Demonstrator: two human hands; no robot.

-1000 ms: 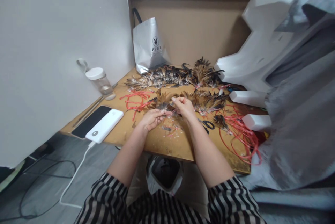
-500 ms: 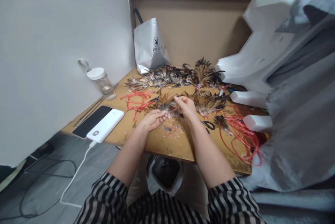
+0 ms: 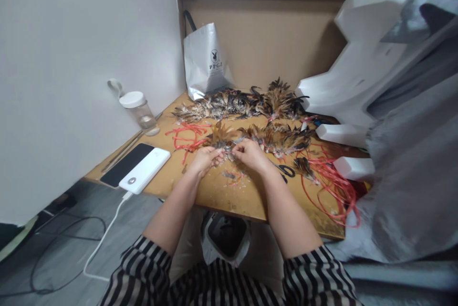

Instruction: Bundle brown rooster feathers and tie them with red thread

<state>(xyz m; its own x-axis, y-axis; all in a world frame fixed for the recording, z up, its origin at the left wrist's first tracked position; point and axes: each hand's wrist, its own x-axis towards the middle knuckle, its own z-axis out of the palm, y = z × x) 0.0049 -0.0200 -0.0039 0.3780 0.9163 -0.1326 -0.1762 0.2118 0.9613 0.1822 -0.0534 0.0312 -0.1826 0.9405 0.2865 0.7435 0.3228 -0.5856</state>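
Observation:
My left hand [image 3: 207, 160] is closed in a pinch at the base of a brown feather bunch [image 3: 222, 134], whose tips fan out away from me. Close beside it, my right hand [image 3: 249, 154] is also pinched; whatever sits between its fingertips is too small to make out. To the right of the held bunch lies a row of similar feather bunches [image 3: 286, 138]. Black-handled scissors [image 3: 287, 170] rest just right of my right wrist, partly hidden by it. Feather scraps [image 3: 234, 177] are scattered on the tabletop below my hands.
Behind stands a long feather pile [image 3: 232, 104] before a silver bag [image 3: 203, 65]. Red strips [image 3: 189, 136] lie left, more red strips [image 3: 336, 179] right. A phone [image 3: 123, 167], white power bank [image 3: 146, 170] and jar [image 3: 138, 108] sit left. White foam [image 3: 329, 84] juts in from the right.
My right hand has come down and nearer to my left hand. The pink strand that stretched between the hands no longer shows clearly. My left hand stays at the feather bunch's base.

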